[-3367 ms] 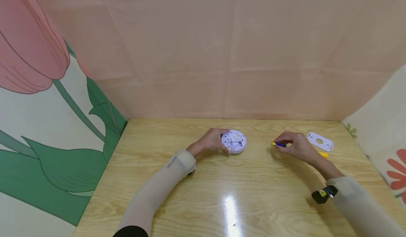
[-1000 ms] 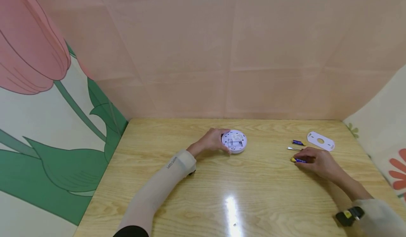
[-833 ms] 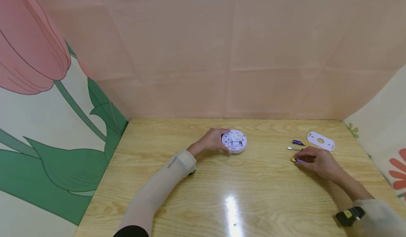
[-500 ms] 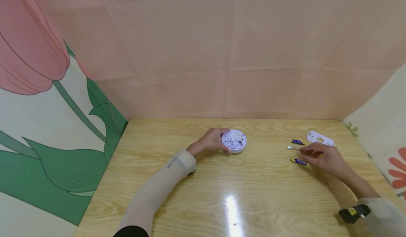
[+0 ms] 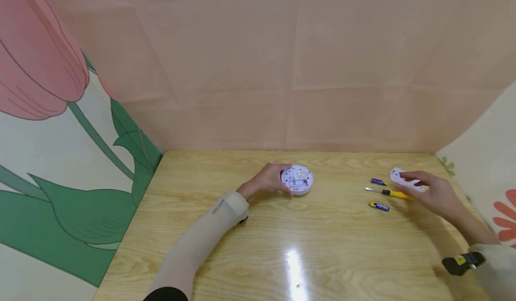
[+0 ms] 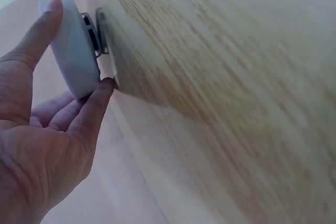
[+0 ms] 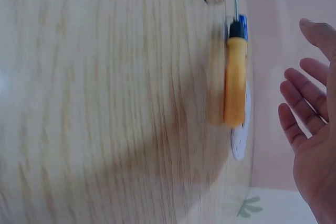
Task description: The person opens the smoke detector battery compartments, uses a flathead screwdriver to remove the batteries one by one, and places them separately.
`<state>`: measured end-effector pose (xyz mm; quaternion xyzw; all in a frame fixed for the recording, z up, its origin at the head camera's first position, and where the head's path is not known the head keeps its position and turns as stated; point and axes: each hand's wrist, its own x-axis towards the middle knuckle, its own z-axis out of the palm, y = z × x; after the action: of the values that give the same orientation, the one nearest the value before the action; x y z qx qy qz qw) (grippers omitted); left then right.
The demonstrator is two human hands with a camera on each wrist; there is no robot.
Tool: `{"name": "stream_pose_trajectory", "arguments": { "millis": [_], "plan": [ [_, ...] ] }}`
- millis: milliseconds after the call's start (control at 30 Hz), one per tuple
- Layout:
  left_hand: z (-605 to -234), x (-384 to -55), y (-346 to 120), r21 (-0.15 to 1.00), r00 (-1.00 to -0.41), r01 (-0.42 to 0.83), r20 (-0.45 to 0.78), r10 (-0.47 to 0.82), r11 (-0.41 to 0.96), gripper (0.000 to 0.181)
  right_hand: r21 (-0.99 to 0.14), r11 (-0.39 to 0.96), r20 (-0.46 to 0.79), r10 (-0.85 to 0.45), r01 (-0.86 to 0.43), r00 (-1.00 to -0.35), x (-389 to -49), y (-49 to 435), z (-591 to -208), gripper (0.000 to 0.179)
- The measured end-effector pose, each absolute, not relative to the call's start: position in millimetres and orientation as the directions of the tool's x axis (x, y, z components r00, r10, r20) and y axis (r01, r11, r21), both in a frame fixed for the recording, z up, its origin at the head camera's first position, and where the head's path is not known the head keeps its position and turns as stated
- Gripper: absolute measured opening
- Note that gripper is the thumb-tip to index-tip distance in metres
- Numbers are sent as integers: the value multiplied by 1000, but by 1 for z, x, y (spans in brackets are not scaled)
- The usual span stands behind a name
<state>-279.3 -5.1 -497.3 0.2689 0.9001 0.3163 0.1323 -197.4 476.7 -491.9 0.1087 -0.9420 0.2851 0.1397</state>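
Note:
My left hand [image 5: 268,178] grips the rim of a round white device [image 5: 297,180], tilted with its battery compartment uncovered. In the left wrist view, thumb and fingers hold the edge of the white device [image 6: 73,51] just off the tabletop. Over a white oval plate with a round hole [image 5: 397,175] hovers my right hand [image 5: 437,193], its fingers loosely bent. That hand [image 7: 317,124] holds nothing in the right wrist view. Left of it lies a yellow-handled screwdriver [image 5: 397,195], between two blue-and-yellow batteries: one behind [image 5: 378,182], one in front [image 5: 379,206].
The wooden table [image 5: 242,256] meets a pink backdrop [image 5: 282,90] at its far edge. Flower-printed panels stand at the left [image 5: 101,211] and right [image 5: 475,157]. Light glares on the tabletop near the front.
My right hand, which held batteries, has let go of both on either side of the screwdriver. It has moved right and back to the white plate. The left hand has stayed put.

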Motion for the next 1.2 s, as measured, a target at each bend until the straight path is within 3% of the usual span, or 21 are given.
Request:
{"name": "stream_pose_trajectory", "arguments": {
  "millis": [267, 567, 933, 1200],
  "plan": [
    [-498, -279, -6, 644, -817, 404, -66, 573, 650, 102, -480, 864, 157, -81, -148, -984, -204, 497, -493, 60],
    [-498, -281, -6, 639, -819, 404, -65, 569, 655, 101, -440, 894, 50, -69, -84, -996, -214, 509, -500, 78],
    [-499, -280, -7, 633, -822, 404, -65, 566, 660, 102, -366, 928, -12, -71, -62, -997, -229, 517, -505, 94],
    [-499, -281, -7, 621, -824, 408, -65, 563, 669, 102, -377, 923, -11, -84, -74, -996, -236, 527, -511, 98]
  ]
}}
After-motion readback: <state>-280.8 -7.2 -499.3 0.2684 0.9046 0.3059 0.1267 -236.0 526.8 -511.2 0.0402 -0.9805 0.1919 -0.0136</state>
